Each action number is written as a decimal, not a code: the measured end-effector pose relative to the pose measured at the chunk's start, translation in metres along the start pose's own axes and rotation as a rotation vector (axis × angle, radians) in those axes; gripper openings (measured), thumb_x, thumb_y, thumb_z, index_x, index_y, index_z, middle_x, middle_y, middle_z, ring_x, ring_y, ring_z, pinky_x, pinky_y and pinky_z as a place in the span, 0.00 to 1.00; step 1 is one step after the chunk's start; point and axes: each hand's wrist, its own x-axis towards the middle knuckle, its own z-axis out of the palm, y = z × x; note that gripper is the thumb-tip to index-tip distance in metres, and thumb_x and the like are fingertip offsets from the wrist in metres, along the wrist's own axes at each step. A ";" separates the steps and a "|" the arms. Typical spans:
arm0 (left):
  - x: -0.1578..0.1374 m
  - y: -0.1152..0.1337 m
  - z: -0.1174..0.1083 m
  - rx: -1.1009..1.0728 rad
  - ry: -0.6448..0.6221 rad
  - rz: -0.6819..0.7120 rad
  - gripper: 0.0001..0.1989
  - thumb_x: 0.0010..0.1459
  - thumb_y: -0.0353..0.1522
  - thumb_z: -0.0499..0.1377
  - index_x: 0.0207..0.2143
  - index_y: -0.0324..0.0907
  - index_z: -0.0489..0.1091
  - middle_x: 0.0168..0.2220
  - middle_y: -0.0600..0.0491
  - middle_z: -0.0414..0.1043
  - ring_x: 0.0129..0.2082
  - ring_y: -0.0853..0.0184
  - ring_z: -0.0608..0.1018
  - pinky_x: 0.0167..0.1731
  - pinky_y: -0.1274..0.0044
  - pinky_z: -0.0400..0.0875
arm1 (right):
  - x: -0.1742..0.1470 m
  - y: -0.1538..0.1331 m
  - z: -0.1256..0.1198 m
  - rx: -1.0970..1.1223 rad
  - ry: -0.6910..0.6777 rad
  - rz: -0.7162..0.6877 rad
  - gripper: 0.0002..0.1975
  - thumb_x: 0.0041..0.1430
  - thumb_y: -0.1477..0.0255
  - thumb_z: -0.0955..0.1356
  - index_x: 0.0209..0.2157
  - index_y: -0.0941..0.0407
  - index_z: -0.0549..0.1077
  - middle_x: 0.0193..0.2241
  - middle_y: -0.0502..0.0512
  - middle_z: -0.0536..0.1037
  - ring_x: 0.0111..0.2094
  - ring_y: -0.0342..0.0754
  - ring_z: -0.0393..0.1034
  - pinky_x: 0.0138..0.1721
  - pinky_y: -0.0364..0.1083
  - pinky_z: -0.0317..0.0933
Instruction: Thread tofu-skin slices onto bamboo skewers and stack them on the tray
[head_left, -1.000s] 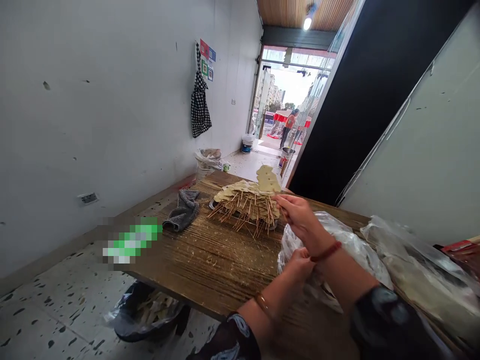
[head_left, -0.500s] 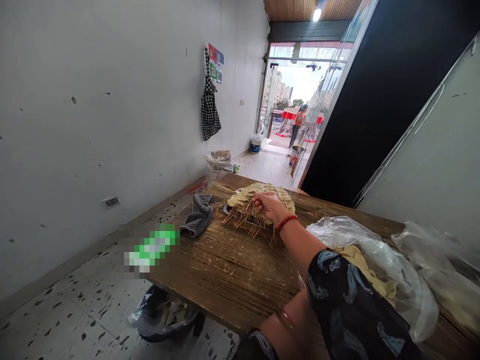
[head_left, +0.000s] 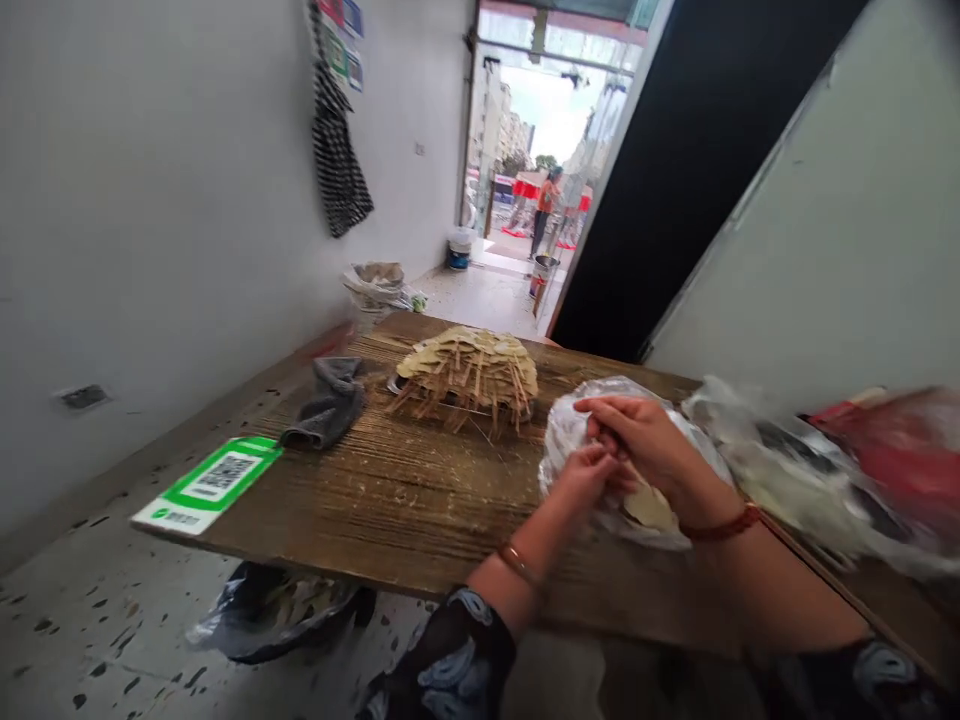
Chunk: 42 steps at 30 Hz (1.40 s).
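Observation:
Over the clear plastic bag (head_left: 562, 425) on the wooden table, my left hand (head_left: 589, 478) and my right hand (head_left: 649, 440) are close together. The left fingers are pinched closed; those of the right are curled, its index finger reaching across. Whatever they hold is too blurred to make out. Pale yellow flat food pieces (head_left: 651, 508) show in the bag, just below my hands. Farther off, a heap of pale yellow skewered pieces (head_left: 480, 352) rests on a tray, partly hidden, and its thin wooden sticks (head_left: 457, 390) point toward me.
A grey cloth (head_left: 326, 400) and a green-and-white code card (head_left: 217, 485) lie along the table's left side. More plastic bags (head_left: 795, 480) are at the right. Below the table edge sits a dark bag-lined container (head_left: 277, 610). A person (head_left: 544, 210) stands outside the doorway.
My right hand has left the skewer heap and come back to the bag, beside my left hand, which has risen into view. The camera view has turned to the right.

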 end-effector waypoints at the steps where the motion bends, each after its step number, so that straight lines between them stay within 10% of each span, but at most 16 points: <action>1: 0.001 0.000 -0.001 0.015 0.009 0.025 0.23 0.38 0.45 0.69 0.30 0.38 0.70 0.24 0.52 0.73 0.22 0.68 0.76 0.24 0.77 0.69 | -0.013 0.006 -0.023 0.006 0.074 0.005 0.17 0.50 0.60 0.72 0.35 0.59 0.79 0.20 0.48 0.73 0.14 0.34 0.57 0.12 0.35 0.47; 10: 0.007 0.013 -0.001 0.110 0.039 0.060 0.15 0.50 0.37 0.65 0.36 0.36 0.69 0.28 0.49 0.76 0.25 0.69 0.79 0.27 0.80 0.73 | -0.111 0.075 -0.160 -0.255 0.456 0.110 0.23 0.50 0.55 0.70 0.38 0.60 0.78 0.22 0.51 0.74 0.17 0.38 0.60 0.17 0.38 0.50; 21: 0.009 0.026 -0.001 0.251 0.117 0.167 0.17 0.48 0.36 0.66 0.37 0.35 0.69 0.30 0.48 0.77 0.27 0.68 0.79 0.29 0.77 0.74 | -0.123 0.139 -0.203 -1.124 0.462 0.030 0.16 0.64 0.66 0.60 0.43 0.55 0.77 0.38 0.56 0.80 0.38 0.51 0.74 0.37 0.45 0.63; 42: 0.009 0.025 -0.005 0.266 0.137 0.182 0.18 0.47 0.38 0.65 0.37 0.35 0.70 0.29 0.49 0.77 0.26 0.69 0.78 0.29 0.77 0.73 | -0.105 0.159 -0.235 -1.598 0.389 0.120 0.11 0.65 0.70 0.61 0.33 0.58 0.73 0.33 0.57 0.76 0.35 0.50 0.71 0.31 0.45 0.55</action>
